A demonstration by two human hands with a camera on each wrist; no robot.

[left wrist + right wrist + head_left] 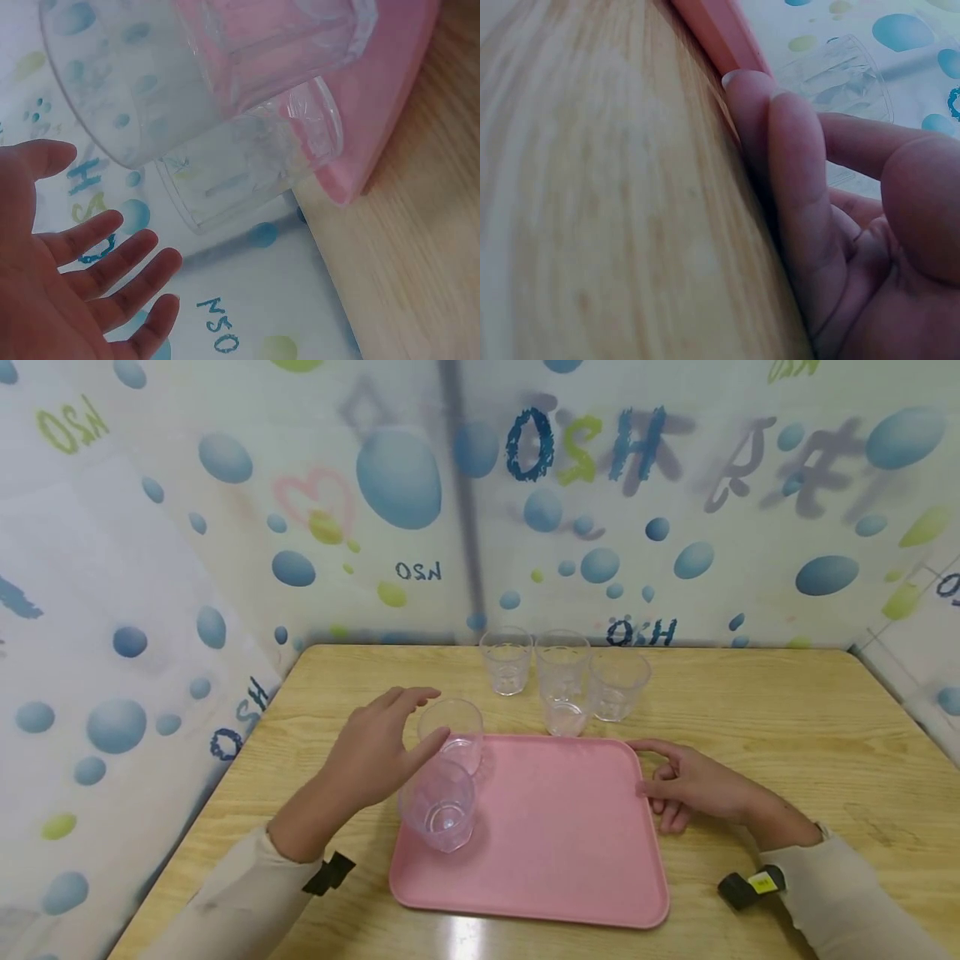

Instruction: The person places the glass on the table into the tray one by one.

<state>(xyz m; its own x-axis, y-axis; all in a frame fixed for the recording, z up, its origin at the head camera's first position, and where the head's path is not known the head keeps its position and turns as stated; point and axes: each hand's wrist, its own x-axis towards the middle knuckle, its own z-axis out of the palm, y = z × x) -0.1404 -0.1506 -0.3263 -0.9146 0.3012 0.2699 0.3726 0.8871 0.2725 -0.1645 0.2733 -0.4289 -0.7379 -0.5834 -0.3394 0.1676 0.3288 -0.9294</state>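
A pink tray (558,839) lies on the wooden table, with two clear faceted cups upright at its left side. My left hand (378,747) is held over the tray's back left corner, fingers spread and slightly bent, beside the farther cup (461,747). The left wrist view shows the palm (67,300) bare and a gap between the fingers and the cups. Closer to me on the tray stands the nearer cup (442,814). At the tray's back right corner, my right hand (693,785) holds the rim between thumb and index finger, its other fingers curled.
Several more clear cups stand behind the tray: one at the left (507,664), a tall-looking overlapping pair in the middle (564,685) and one at the right (617,689). A patterned wall (480,593) rises at the table's back edge.
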